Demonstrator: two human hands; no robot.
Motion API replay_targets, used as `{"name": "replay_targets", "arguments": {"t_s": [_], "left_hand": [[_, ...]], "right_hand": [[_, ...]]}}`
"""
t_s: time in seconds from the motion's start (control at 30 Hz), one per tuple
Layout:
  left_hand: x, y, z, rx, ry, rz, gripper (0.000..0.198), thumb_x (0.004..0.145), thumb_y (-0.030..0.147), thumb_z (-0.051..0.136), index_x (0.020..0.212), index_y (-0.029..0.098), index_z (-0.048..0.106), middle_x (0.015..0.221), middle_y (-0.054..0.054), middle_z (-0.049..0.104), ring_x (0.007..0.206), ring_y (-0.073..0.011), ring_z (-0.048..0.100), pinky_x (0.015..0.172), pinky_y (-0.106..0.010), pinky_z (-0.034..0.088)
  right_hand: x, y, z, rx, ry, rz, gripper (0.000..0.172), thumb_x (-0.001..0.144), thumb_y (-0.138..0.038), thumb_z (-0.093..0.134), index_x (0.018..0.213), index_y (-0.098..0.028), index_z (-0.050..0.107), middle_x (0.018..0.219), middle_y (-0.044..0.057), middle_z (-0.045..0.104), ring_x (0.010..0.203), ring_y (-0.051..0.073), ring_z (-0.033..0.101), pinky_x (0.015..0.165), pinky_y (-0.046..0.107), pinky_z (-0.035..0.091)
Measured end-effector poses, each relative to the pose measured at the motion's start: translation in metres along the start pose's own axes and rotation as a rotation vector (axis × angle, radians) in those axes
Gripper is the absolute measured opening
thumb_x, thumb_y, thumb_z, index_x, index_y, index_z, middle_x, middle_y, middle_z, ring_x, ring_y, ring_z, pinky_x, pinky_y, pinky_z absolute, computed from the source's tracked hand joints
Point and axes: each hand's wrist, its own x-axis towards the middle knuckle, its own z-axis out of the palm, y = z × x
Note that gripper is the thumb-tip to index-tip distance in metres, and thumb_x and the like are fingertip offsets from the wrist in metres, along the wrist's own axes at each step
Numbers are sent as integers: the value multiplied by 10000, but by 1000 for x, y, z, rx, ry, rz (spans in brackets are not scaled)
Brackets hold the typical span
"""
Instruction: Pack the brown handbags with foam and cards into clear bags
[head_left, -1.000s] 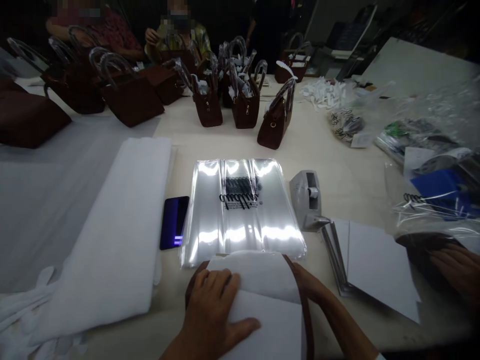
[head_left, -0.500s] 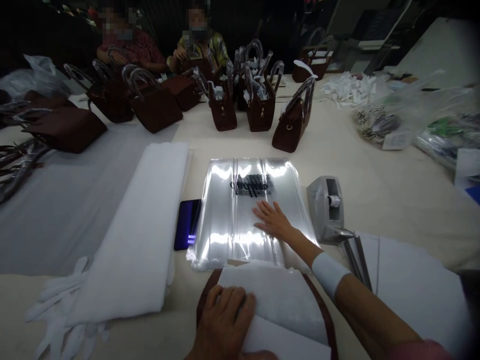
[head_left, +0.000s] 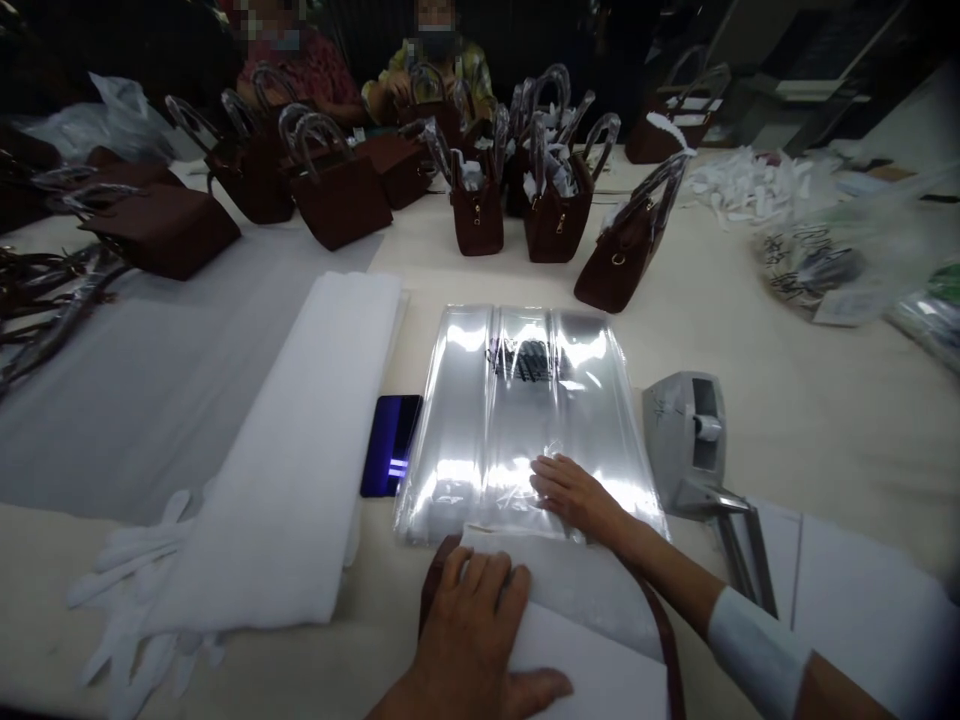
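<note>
My left hand (head_left: pixel 476 625) lies spread over a white sheet (head_left: pixel 592 665) and a translucent liner (head_left: pixel 585 580) on a dark red-brown piece (head_left: pixel 670 650) at the bottom centre. My right hand (head_left: pixel 574 492) rests with its fingers extended on the near part of a stack of shiny clear plastic bags (head_left: pixel 521 420), which has black print near its top. Neither hand is wrapped round anything. The near edge of the stack meets the far edge of the liner.
White folded foam sheets (head_left: pixel 300 450) and a dark phone (head_left: pixel 391 445) lie left. A grey tape dispenser (head_left: pixel 684 440) stands right, beside white papers (head_left: pixel 855 590). Brown handbags (head_left: pixel 480 215) line the back, with two people behind. White strips (head_left: pixel 142 600) lie front left.
My right hand has drawn back toward me over the plastic stack. My left hand stays on the sheet, its thumb now more in view. The whole view has shifted, moving the scene slightly rightward.
</note>
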Motion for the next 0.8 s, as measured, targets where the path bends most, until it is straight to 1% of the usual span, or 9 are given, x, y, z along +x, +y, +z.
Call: {"name": "replay_targets", "arguments": {"t_s": [0.07, 0.13, 0.27, 0.33, 0.43, 0.5, 0.6, 0.7, 0.8], "left_hand": [[3, -1, -7, -36, -39, 13, 681, 639, 664, 555, 1101, 164, 528, 1020, -110, 598, 935, -281, 544, 934, -509, 312], [7, -7, -18, -93, -60, 31, 613, 717, 597, 527, 1159, 174, 486, 1061, -106, 583, 977, -265, 530, 970, -503, 294], [28, -30, -33, -20, -38, -59, 457, 825, 382, 504, 1224, 177, 418, 1217, -124, 498, 1148, -246, 431, 1013, -474, 273], [45, -42, -28, 96, -9, -118, 555, 796, 428, 546, 1261, 171, 387, 1288, -145, 444, 1206, -288, 374, 1013, -527, 244], [74, -54, -9, 215, -18, -99, 746, 712, 521, 608, 1312, 174, 333, 1367, -158, 360, 1240, -345, 323, 1002, -607, 191], [90, -62, 2, 267, 12, -64, 579, 768, 410, 586, 1265, 180, 398, 1303, -133, 452, 1198, -313, 392, 1009, -591, 193], [105, -81, 1, 328, 94, 6, 232, 846, 167, 466, 1060, 193, 551, 986, -49, 641, 1002, -218, 544, 1025, -533, 212], [110, -97, -11, 362, 116, 125, 226, 845, 94, 425, 997, 174, 572, 840, -33, 647, 832, -175, 578, 995, -490, 280], [113, -95, -20, 386, 88, 221, 225, 822, 51, 418, 941, 152, 580, 738, -33, 624, 716, -160, 566, 934, -445, 355]], "right_hand": [[-2, 0, 3, 84, 53, 36, 215, 888, -213, 448, 1034, -180, 603, 1170, 78, 587, 1165, 213, 476, 1003, 444, 355], [2, 2, -2, 189, 100, 83, 200, 892, -221, 442, 965, -191, 626, 1071, 60, 637, 1091, 196, 537, 975, 422, 396], [11, 6, -25, 265, 144, 156, 232, 904, -268, 418, 993, -196, 620, 973, 52, 666, 948, 164, 608, 834, 339, 504], [16, 5, -38, 269, 161, 179, 241, 908, -268, 406, 993, -191, 618, 961, 54, 668, 902, 158, 621, 791, 320, 518], [25, -2, -60, 280, 179, 197, 234, 906, -270, 409, 979, -187, 615, 934, 51, 670, 854, 150, 623, 766, 300, 515], [29, -6, -74, 257, 181, 185, 229, 907, -266, 407, 961, -184, 614, 926, 52, 667, 847, 151, 616, 765, 297, 504], [24, -10, -91, 87, 173, 158, 223, 903, -237, 402, 913, -169, 615, 899, 67, 663, 852, 172, 606, 773, 323, 482], [12, -17, -95, -126, 202, 171, 223, 892, -275, 425, 982, -156, 591, 951, 93, 653, 906, 207, 590, 819, 381, 451], [9, -33, -84, -236, 251, 150, 519, 813, -500, 501, 1158, -112, 497, 1118, 155, 590, 1062, 267, 519, 918, 455, 375]]}}
